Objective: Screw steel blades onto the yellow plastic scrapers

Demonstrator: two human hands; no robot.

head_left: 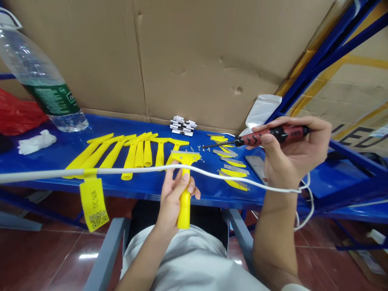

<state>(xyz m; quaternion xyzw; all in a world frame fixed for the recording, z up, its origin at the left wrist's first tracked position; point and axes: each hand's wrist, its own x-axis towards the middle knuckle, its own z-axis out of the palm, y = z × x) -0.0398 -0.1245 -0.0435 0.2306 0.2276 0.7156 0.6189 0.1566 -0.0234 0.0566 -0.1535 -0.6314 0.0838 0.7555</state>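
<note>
My left hand (170,198) is closed around the handle of a yellow scraper (184,208), its wide head up and a thin blade along the top edge. In my right hand (292,155) is a red and black screwdriver (257,138), its long shaft pointing left. The shaft's tip is close to scattered small screws (200,147) on the blue table (206,182); I cannot tell whether it touches one. Several yellow scrapers (113,155) lie side by side on the left. Right of the screws is a row of yellow pieces with metal blades (233,173).
A white cable (145,169) with a yellow tag (93,204) crosses in front of the table. A phone (256,166) lies under my right hand. At the back are a stack of small white packets (183,126) and cardboard (188,60). A water bottle (51,91) stands left.
</note>
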